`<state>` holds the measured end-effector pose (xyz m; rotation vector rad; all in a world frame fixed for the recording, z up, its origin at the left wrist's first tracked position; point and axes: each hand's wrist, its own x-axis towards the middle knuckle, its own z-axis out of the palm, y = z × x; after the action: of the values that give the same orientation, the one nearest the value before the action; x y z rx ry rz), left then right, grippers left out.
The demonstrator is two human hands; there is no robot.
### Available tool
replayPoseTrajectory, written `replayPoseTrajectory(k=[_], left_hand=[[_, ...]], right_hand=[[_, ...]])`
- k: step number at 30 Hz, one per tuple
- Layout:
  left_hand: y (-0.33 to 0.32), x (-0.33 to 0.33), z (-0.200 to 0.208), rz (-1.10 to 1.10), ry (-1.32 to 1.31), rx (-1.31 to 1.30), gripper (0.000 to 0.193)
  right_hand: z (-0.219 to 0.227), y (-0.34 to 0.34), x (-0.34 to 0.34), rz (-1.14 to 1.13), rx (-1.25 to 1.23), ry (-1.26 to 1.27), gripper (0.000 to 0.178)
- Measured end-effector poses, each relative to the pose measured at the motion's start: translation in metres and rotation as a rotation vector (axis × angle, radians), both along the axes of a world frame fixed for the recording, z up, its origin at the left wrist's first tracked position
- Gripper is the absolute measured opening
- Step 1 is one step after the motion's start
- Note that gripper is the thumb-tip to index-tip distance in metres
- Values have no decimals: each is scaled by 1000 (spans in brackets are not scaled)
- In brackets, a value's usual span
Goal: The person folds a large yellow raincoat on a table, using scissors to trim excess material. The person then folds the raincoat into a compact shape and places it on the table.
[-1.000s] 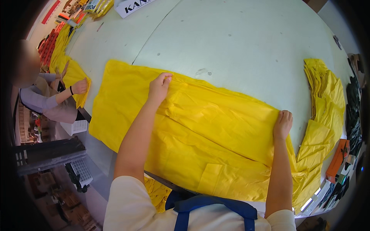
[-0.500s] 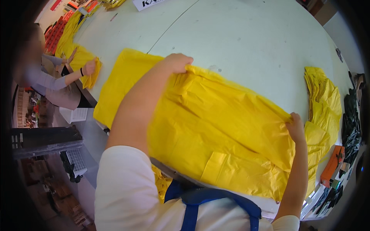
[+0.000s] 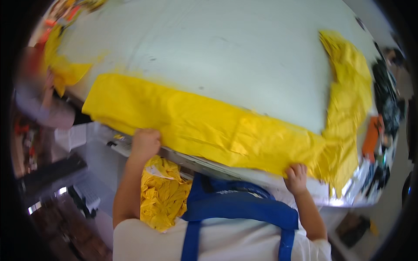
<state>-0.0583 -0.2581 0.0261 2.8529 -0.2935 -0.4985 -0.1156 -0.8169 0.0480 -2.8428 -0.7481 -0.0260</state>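
A shiny yellow garment with a pocket flap lies folded into a long strip along the near edge of the pale table. At its near edge, left of the middle, my left hand is closed on the fabric. My right hand has curled fingers gripping the same edge, nearer the right end. Beyond the garment's right end lies a stack of yellow garments, touching it at the lower part. Motion blurs the picture somewhat.
The pale table stretches away in front. A bundle of crumpled yellow fabric sits below its near edge. An orange box and dark bags lie at right. At far left, a blurred person handles another yellow piece.
Both hands have come down toward me, bringing the garment's far edge over onto the near side. The garment is now a narrower strip. The view has shifted slightly.
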Motion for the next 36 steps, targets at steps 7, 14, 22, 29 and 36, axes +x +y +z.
replayPoseTrajectory(k=[7,14,22,29,36], left_hand=[[-99,9,-22,-69,-371,-10,62],[-102,0,-49,-77,-412,17,67],[-105,4,-61,-68,-425,-28,68],[-103,-9,-57,56,-445,33,68],[-95,-11,-50,30,-334,-38,65]], right_hand=[[10,-102,57,-329,52,-125,59],[1,-171,139,-318,163,359,17],[-76,-217,146,-370,370,-4,18],[48,37,78,-36,292,187,65],[-34,133,94,-226,308,85,36]])
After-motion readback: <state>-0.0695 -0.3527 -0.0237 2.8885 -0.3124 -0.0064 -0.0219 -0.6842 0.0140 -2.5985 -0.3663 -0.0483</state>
